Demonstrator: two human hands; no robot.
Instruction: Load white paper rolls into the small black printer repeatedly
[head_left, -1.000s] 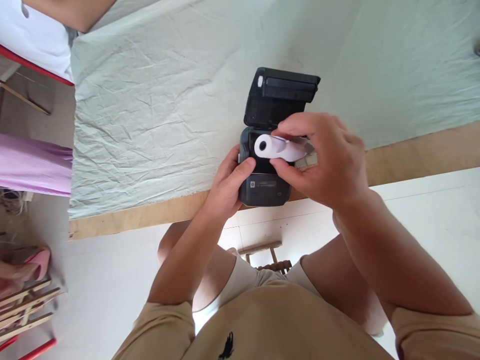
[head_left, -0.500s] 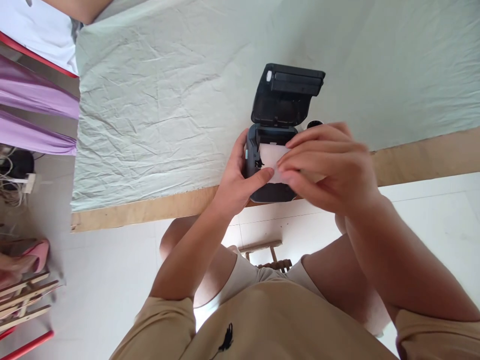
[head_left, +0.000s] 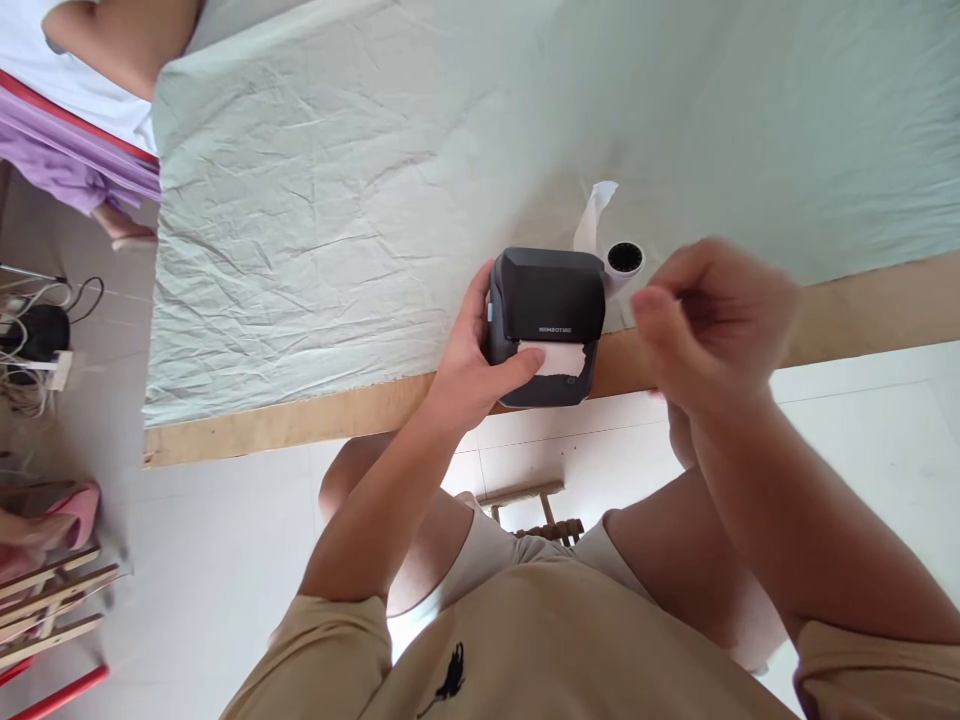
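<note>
A dark label printer [head_left: 553, 290] stands at the front edge of the table with its lid closed. A strip of white label paper [head_left: 564, 360] comes out of its front slot. My left hand [head_left: 474, 365] grips the printer's left side, the thumb lying on the paper. To the right of the printer, my right hand [head_left: 716, 325] is raised, apart from it, fingers curled and blurred by motion. Between the two is a white roll [head_left: 624, 260] with a dark, round end. Behind the printer a loose white paper strip [head_left: 595, 215] curls up.
A pale green cloth [head_left: 337, 200] covers the table, with a bare wooden edge [head_left: 285, 420] in front. Another person's arm [head_left: 131, 40] rests at the far left corner. Tangled cables [head_left: 30, 340] and a folding wooden rack [head_left: 52, 605] lie to the left.
The printer's lid has swung down from open to closed. My right hand has let go of the paper and moved right. My left hand keeps its hold.
</note>
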